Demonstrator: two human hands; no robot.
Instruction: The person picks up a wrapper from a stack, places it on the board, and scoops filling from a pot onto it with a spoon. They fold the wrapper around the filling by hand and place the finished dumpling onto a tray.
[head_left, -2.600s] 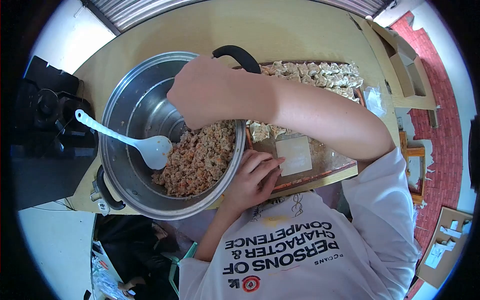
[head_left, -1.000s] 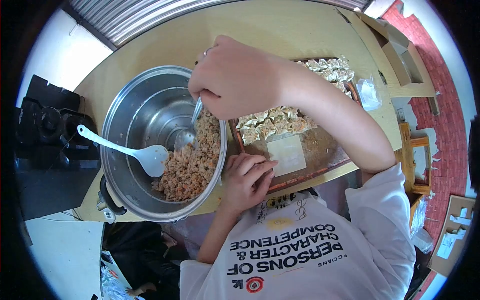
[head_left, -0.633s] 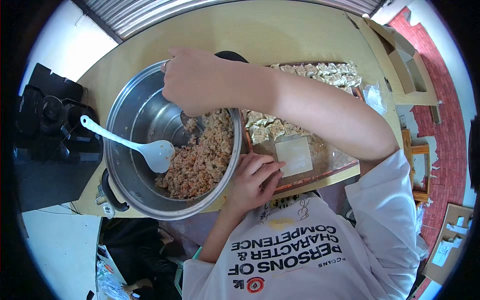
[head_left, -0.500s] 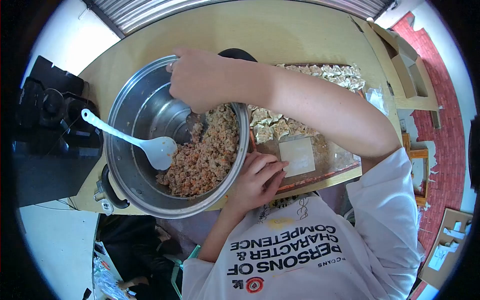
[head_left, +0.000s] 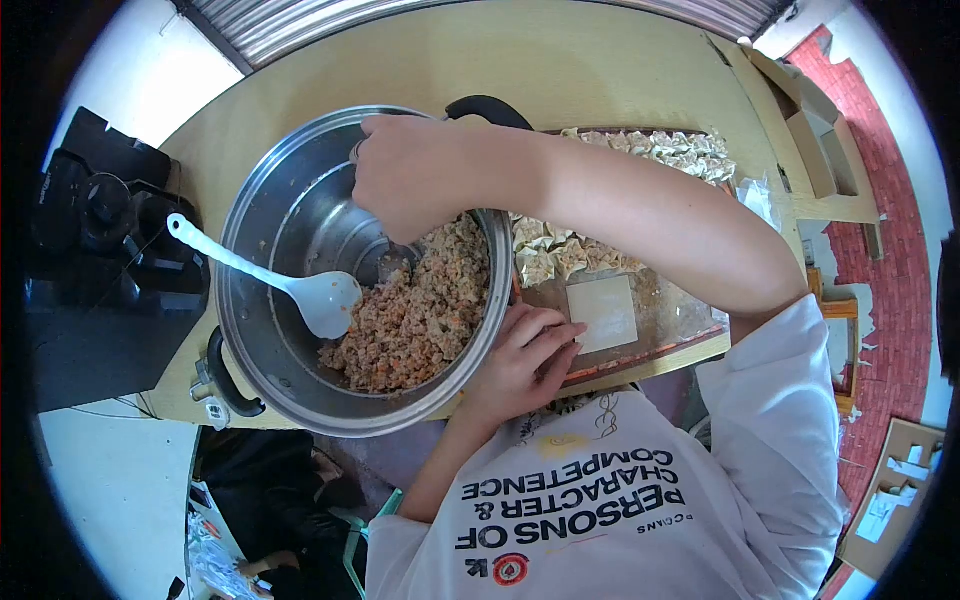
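Here, right hand (head_left: pixel 415 180); beneath, pot (head_left: pixel 262 318).

Pale wooden table (head_left: pixel 640 60) | steel pot (head_left: pixel 262 340) | brown tray (head_left: pixel 675 312) beside it | clear plastic bag (head_left: pixel 759 199)

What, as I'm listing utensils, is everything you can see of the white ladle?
The white ladle looks like plastic, with a long, slim handle and a wide, rounded bowl. It lies tilted: the handle appears to rest across the rim of the metal pot, its end sticking out past it, while the bowl sits inside against the crumbly mix, with small specks on it. Neither the right hand nor the left hand touches it.
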